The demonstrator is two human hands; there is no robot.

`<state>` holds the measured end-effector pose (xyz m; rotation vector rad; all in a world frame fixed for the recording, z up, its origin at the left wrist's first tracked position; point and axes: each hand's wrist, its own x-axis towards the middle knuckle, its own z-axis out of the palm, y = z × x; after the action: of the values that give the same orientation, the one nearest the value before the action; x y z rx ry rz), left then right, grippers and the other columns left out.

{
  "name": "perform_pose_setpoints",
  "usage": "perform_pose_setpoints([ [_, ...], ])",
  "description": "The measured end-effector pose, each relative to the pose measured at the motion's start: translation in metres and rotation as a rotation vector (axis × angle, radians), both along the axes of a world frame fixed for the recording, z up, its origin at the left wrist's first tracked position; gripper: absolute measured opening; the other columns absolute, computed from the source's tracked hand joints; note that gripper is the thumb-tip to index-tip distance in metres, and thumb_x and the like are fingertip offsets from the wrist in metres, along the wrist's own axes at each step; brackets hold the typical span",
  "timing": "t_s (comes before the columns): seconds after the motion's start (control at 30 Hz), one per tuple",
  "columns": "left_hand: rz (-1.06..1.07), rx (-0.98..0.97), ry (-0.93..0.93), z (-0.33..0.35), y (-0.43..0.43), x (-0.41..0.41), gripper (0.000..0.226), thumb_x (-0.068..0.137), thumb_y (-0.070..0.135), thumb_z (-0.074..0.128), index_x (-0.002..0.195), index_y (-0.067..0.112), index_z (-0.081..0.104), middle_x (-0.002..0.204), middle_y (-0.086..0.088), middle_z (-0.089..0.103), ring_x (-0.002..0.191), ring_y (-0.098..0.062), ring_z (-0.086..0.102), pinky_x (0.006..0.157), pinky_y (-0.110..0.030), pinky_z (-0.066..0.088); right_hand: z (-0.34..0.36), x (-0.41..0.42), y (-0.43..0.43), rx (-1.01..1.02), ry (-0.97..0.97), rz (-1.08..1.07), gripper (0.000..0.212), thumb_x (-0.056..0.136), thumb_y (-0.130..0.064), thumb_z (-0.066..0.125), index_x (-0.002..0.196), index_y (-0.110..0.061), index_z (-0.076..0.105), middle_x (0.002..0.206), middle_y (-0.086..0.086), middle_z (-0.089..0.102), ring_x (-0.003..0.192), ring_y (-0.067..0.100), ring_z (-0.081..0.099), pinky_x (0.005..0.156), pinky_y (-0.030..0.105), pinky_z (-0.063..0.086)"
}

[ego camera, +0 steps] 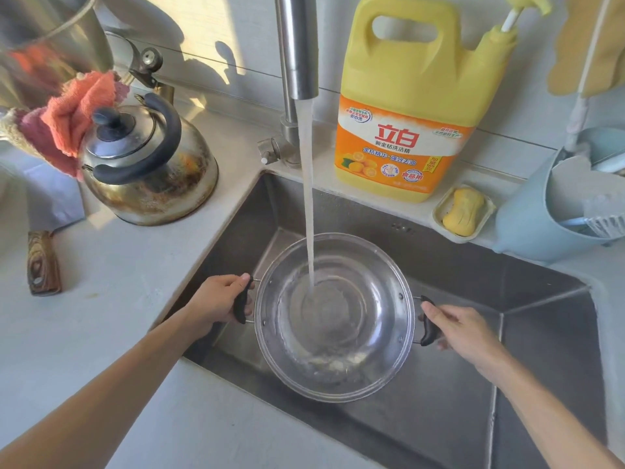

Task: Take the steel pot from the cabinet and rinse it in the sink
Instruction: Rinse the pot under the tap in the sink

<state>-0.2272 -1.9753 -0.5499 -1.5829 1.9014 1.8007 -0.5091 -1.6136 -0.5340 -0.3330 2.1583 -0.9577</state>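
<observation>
The steel pot [355, 374] is held inside the steel sink [541, 333], mouth up, with two black side handles. My left hand [216, 304] grips its left handle and my right hand [463, 330] grips its right handle. The faucet [299, 62] runs, and its stream of water [308, 198] falls into the pot just left of centre. Water pools and foams on the pot's bottom.
A stained kettle [152, 167] stands on the counter to the left, orange and pink cloths [77, 113] beside it. Behind the sink are a yellow detergent jug [412, 106], a soap dish [463, 211] and a blue utensil holder [527, 218]. A knife handle [43, 264] lies far left.
</observation>
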Motion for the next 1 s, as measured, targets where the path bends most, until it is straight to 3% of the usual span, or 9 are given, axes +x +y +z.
perform_pose_setpoints([
  [0.07,-0.038,-0.002,-0.023,-0.008,0.0,-0.006,0.024,0.114,0.02,0.055,0.106,0.011,0.076,0.088,-0.017,0.071,0.077,-0.025,0.07,0.08,-0.041,0.064,-0.016,0.001,0.002,-0.04,-0.088,-0.109,0.052,0.08,-0.059,0.077,0.093,-0.008,0.083,0.089,0.014,0.083,0.078,0.041,0.078,0.069,0.043,0.064],
  [0.17,-0.052,-0.027,-0.031,-0.027,-0.003,-0.016,0.023,0.11,0.003,0.057,0.124,0.009,0.074,0.092,-0.019,0.073,0.078,-0.027,0.072,0.075,-0.042,0.066,-0.039,0.006,0.004,-0.094,-0.145,-0.204,0.082,0.053,-0.073,0.088,0.101,-0.008,0.081,0.088,0.016,0.083,0.073,0.03,0.079,0.06,0.036,0.062],
  [0.3,-0.051,-0.105,-0.106,-0.056,-0.012,-0.023,0.029,0.098,0.006,0.074,0.119,0.023,0.084,0.095,-0.012,0.084,0.085,-0.03,0.083,0.088,-0.051,0.068,-0.071,0.015,0.01,-0.062,-0.11,-0.234,0.035,0.097,-0.018,0.077,0.131,-0.019,0.073,0.083,0.009,0.084,0.086,0.041,0.081,0.075,0.047,0.064],
  [0.47,-0.091,-0.228,-0.167,-0.12,-0.039,-0.014,0.036,0.075,0.027,0.088,0.088,0.061,0.082,0.106,-0.004,0.086,0.096,-0.025,0.083,0.088,-0.049,0.068,-0.086,0.023,0.008,-0.036,-0.06,-0.259,0.037,0.097,-0.022,0.077,0.134,-0.029,0.073,0.079,0.003,0.084,0.081,0.035,0.082,0.075,0.045,0.068],
  [0.53,-0.172,-0.288,-0.212,-0.082,-0.023,-0.02,0.034,0.083,0.025,0.089,0.092,0.057,0.083,0.107,-0.004,0.086,0.093,-0.022,0.082,0.088,-0.044,0.068,-0.088,0.024,0.01,-0.03,-0.051,-0.253,0.038,0.097,-0.024,0.078,0.134,-0.03,0.073,0.079,0.001,0.084,0.081,0.032,0.082,0.076,0.046,0.069],
  [0.6,-0.285,-0.396,-0.245,-0.041,-0.008,-0.028,0.032,0.087,0.029,0.09,0.117,0.038,0.085,0.119,-0.001,0.084,0.099,-0.017,0.08,0.094,-0.036,0.064,-0.09,0.024,0.011,-0.031,-0.049,-0.249,0.04,0.096,-0.022,0.078,0.136,-0.027,0.072,0.08,0.0,0.084,0.077,0.025,0.082,0.074,0.044,0.069],
  [0.67,-0.338,-0.528,-0.172,-0.005,0.001,-0.038,0.048,0.088,0.038,0.089,0.134,0.028,0.078,0.126,0.005,0.081,0.106,-0.012,0.078,0.1,-0.035,0.062,-0.089,0.024,0.012,-0.035,-0.06,-0.235,0.044,0.096,-0.016,0.078,0.139,-0.024,0.07,0.082,0.0,0.084,0.072,0.019,0.081,0.07,0.038,0.069],
  [0.87,-0.109,-0.735,0.278,0.078,-0.019,-0.089,0.078,0.096,0.038,0.081,0.165,0.033,0.045,0.152,0.008,0.065,0.12,-0.003,0.073,0.105,-0.027,0.055,-0.089,0.02,0.016,-0.048,-0.117,-0.194,0.056,0.095,-0.004,0.077,0.146,-0.023,0.064,0.092,0.007,0.084,0.077,0.025,0.082,0.065,0.038,0.067],
  [1.0,0.064,-0.844,0.34,0.097,-0.028,-0.113,0.059,0.101,0.027,0.076,0.158,0.028,0.058,0.135,-0.002,0.078,0.121,-0.005,0.071,0.109,-0.032,0.057,-0.095,0.018,0.02,-0.061,-0.125,-0.196,0.056,0.095,-0.004,0.077,0.145,-0.024,0.065,0.09,0.01,0.083,0.078,0.029,0.081,0.071,0.046,0.069],
])
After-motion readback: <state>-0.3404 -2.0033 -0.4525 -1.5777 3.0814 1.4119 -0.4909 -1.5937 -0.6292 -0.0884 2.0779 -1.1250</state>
